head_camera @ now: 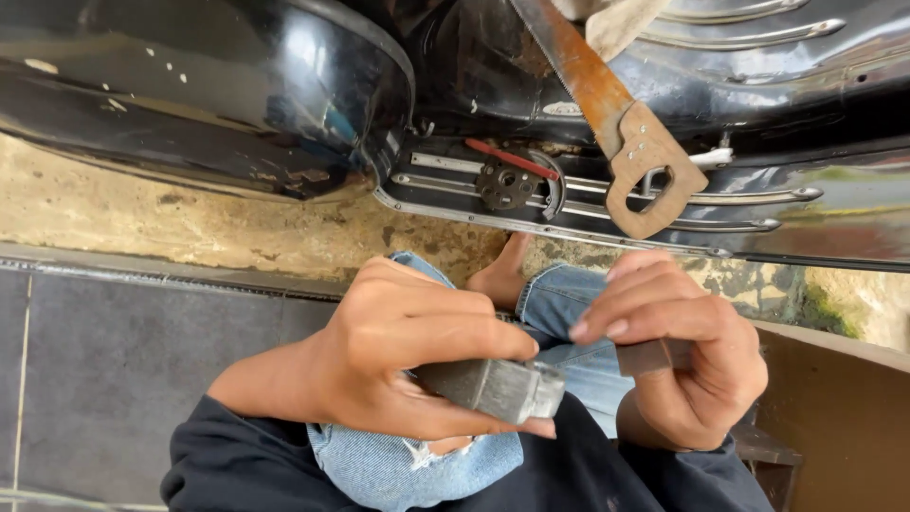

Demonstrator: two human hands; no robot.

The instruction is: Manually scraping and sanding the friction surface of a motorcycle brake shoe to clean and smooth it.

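Grey metal block gripped in left hand, right hand pinching dark strip

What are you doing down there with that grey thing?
A person sits beside a black scooter, knees in blue jeans. The left hand grips a grey metal block, and the right hand pinches a small flat dark piece right next to it. On the scooter's footboard lie a rusty handsaw with a wooden handle and a round metal part.
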